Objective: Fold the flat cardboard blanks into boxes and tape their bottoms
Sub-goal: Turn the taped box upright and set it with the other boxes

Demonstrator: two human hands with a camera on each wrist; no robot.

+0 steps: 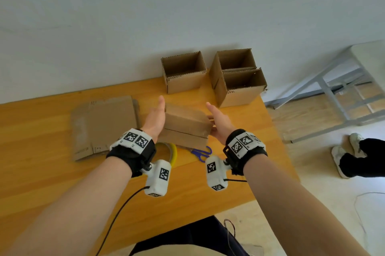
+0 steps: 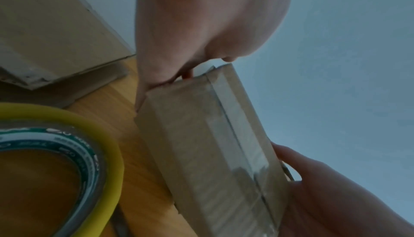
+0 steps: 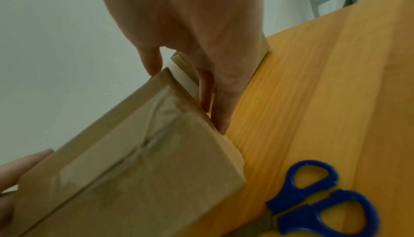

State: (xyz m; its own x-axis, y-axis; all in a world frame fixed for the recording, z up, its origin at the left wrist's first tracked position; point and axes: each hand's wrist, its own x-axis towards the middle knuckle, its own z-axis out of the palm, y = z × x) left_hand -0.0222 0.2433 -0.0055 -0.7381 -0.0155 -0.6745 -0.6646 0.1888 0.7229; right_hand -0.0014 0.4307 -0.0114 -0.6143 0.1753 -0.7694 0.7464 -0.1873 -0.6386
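Note:
A folded cardboard box (image 1: 185,124) is tilted above the wooden table (image 1: 62,182), its taped bottom turned towards me. Clear tape runs along the bottom seam (image 3: 139,152). My left hand (image 1: 155,117) presses on the box's left side and my right hand (image 1: 219,122) on its right side, both thumbs stretched out. In the right wrist view my right hand's fingers (image 3: 221,116) lie straight down the box's side (image 3: 134,178). The left wrist view shows my left palm (image 2: 201,28) against the end of the box (image 2: 201,143).
Three finished open boxes (image 1: 185,72) (image 1: 235,62) (image 1: 241,87) stand at the back by the wall. Flat blanks (image 1: 104,124) lie to the left. A yellow-edged tape roll (image 1: 173,152) and blue scissors (image 1: 201,152) lie near my wrists. The table's right edge (image 1: 273,122) is close.

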